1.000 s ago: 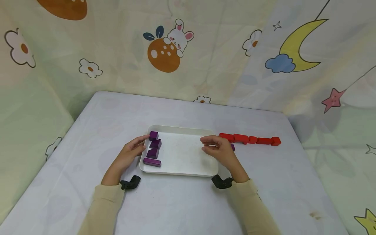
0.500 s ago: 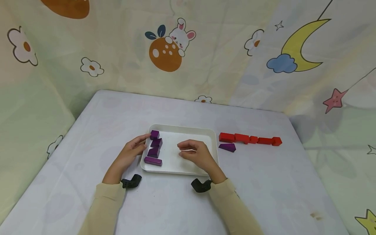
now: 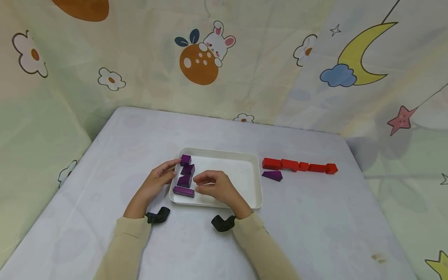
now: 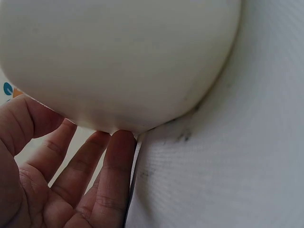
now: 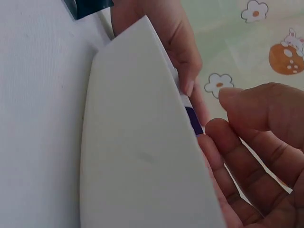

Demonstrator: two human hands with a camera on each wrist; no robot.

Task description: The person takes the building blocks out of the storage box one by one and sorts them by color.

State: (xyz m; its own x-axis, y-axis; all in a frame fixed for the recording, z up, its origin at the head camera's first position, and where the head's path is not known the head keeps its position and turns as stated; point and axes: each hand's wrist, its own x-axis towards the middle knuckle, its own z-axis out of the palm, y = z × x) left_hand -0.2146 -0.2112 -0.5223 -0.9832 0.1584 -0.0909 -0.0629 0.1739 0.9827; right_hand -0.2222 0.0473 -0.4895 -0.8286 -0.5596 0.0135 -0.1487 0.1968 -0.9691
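Along the left side of a white tray (image 3: 243,175) lie several purple blocks: a cube (image 3: 186,160), two wedge-like blocks (image 3: 184,180) and a long bar (image 3: 183,191). My left hand (image 3: 155,182) rests against the tray's left side; in the left wrist view its fingertips touch the white wall (image 4: 118,71), fingers mostly straight. Over the tray, close to the right of the purple blocks, is my right hand (image 3: 220,189). Its fingers are loosely bent, and a gap with nothing in it shows between thumb and fingers in the right wrist view.
Right of the tray, a row of red blocks (image 3: 290,165) extends across the white table (image 3: 315,217). A purple tapered block (image 3: 272,175) lies just in front of the row's left end. Behind the table hangs a cartoon-print cloth (image 3: 150,46).
My right hand has moved left across the tray, from its right edge to beside the purple blocks, uncovering the purple tapered block. My left hand stays at the tray's left side.
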